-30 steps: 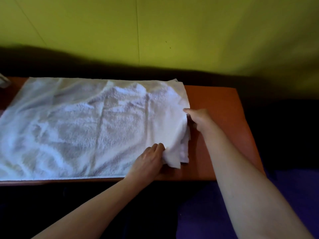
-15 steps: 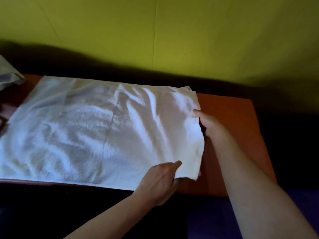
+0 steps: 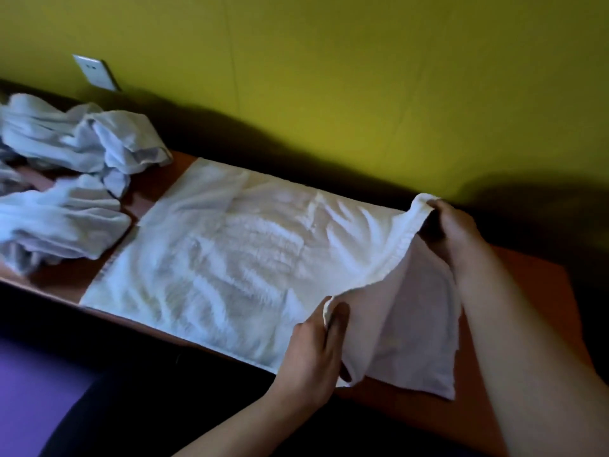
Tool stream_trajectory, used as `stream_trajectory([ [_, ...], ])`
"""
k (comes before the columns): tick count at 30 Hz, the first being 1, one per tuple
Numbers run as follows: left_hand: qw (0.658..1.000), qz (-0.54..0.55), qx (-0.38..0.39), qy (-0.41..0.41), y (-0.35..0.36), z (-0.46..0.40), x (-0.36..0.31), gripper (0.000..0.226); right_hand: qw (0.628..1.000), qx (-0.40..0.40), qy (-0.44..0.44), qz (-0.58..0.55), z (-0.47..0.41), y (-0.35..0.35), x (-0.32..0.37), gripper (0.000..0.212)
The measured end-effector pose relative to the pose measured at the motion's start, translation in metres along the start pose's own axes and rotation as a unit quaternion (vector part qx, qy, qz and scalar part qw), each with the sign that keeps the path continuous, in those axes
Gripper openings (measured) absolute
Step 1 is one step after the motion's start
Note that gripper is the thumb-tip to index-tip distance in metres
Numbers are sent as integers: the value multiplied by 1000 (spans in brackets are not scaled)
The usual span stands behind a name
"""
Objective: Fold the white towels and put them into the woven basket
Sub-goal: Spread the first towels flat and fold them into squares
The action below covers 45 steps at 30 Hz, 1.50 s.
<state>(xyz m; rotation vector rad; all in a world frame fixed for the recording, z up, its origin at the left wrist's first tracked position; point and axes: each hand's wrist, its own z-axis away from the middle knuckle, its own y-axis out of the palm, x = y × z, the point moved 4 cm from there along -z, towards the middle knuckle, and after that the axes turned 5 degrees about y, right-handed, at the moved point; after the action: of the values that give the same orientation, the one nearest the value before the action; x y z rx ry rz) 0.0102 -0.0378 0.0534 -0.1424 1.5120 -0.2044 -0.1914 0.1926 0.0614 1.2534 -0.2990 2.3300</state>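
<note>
A white towel [image 3: 230,258] lies spread flat across the orange-brown table [image 3: 527,291]. Its right end is lifted off the table. My left hand [image 3: 316,351] pinches the near right corner, and my right hand [image 3: 454,229] pinches the far right corner, held higher. Below the raised edge, a lower layer of the towel still lies on the table. No woven basket is in view.
A heap of crumpled white towels [image 3: 66,179] sits on the table's left end. A yellow-green wall [image 3: 329,77] with a white socket plate [image 3: 95,72] runs close behind the table. Bare table shows to the right of the towel.
Both hands have raised the towel's right end off the table. The view has swung left, bringing the crumpled towel heap and the socket into sight.
</note>
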Motion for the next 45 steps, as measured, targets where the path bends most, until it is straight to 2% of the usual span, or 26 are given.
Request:
stream_trajectory([
  [2,999,-4,-49,12,-29,0,-4,44,999,25,-32,30,10,39,7,26],
  [4,997,-6,-80,9,-58,-2,-1,43,995,33,-56,72,18,80,8,37],
  [8,992,-28,-115,-33,-121,-4,14,40,989,33,-103,100,43,164,-2,24],
  [12,981,34,-167,-98,-182,-4,33,27,978,60,-137,144,64,245,-22,11],
  [14,978,53,-177,-100,-210,-4,40,15,974,77,-149,155,69,283,-34,10],
  [18,970,43,-212,-107,-261,-2,63,45,961,120,-160,189,85,353,-60,14],
  [21,948,63,-279,-140,-297,3,92,47,960,140,-146,195,90,393,-80,26],
  [25,935,-30,-321,-150,-333,7,126,39,951,161,-141,224,93,430,-109,28],
  [30,927,-88,-307,-195,-352,3,172,40,937,192,-135,259,96,458,-138,27],
  [33,913,-152,-293,-238,-358,5,193,44,929,240,-108,261,99,456,-154,27],
  [34,908,-178,-294,-241,-360,6,199,43,928,244,-108,259,100,447,-158,34],
  [36,899,-222,-295,-235,-364,7,203,39,928,235,-125,260,102,415,-164,42],
  [38,892,-260,-292,-225,-366,7,205,34,922,214,-160,279,106,363,-175,32],
  [42,889,-318,-285,-169,-363,3,198,28,882,73,-237,401,131,229,-214,11],
  [45,895,-322,-252,-176,-364,-3,198,33,869,-49,-227,437,167,149,-236,20],
])
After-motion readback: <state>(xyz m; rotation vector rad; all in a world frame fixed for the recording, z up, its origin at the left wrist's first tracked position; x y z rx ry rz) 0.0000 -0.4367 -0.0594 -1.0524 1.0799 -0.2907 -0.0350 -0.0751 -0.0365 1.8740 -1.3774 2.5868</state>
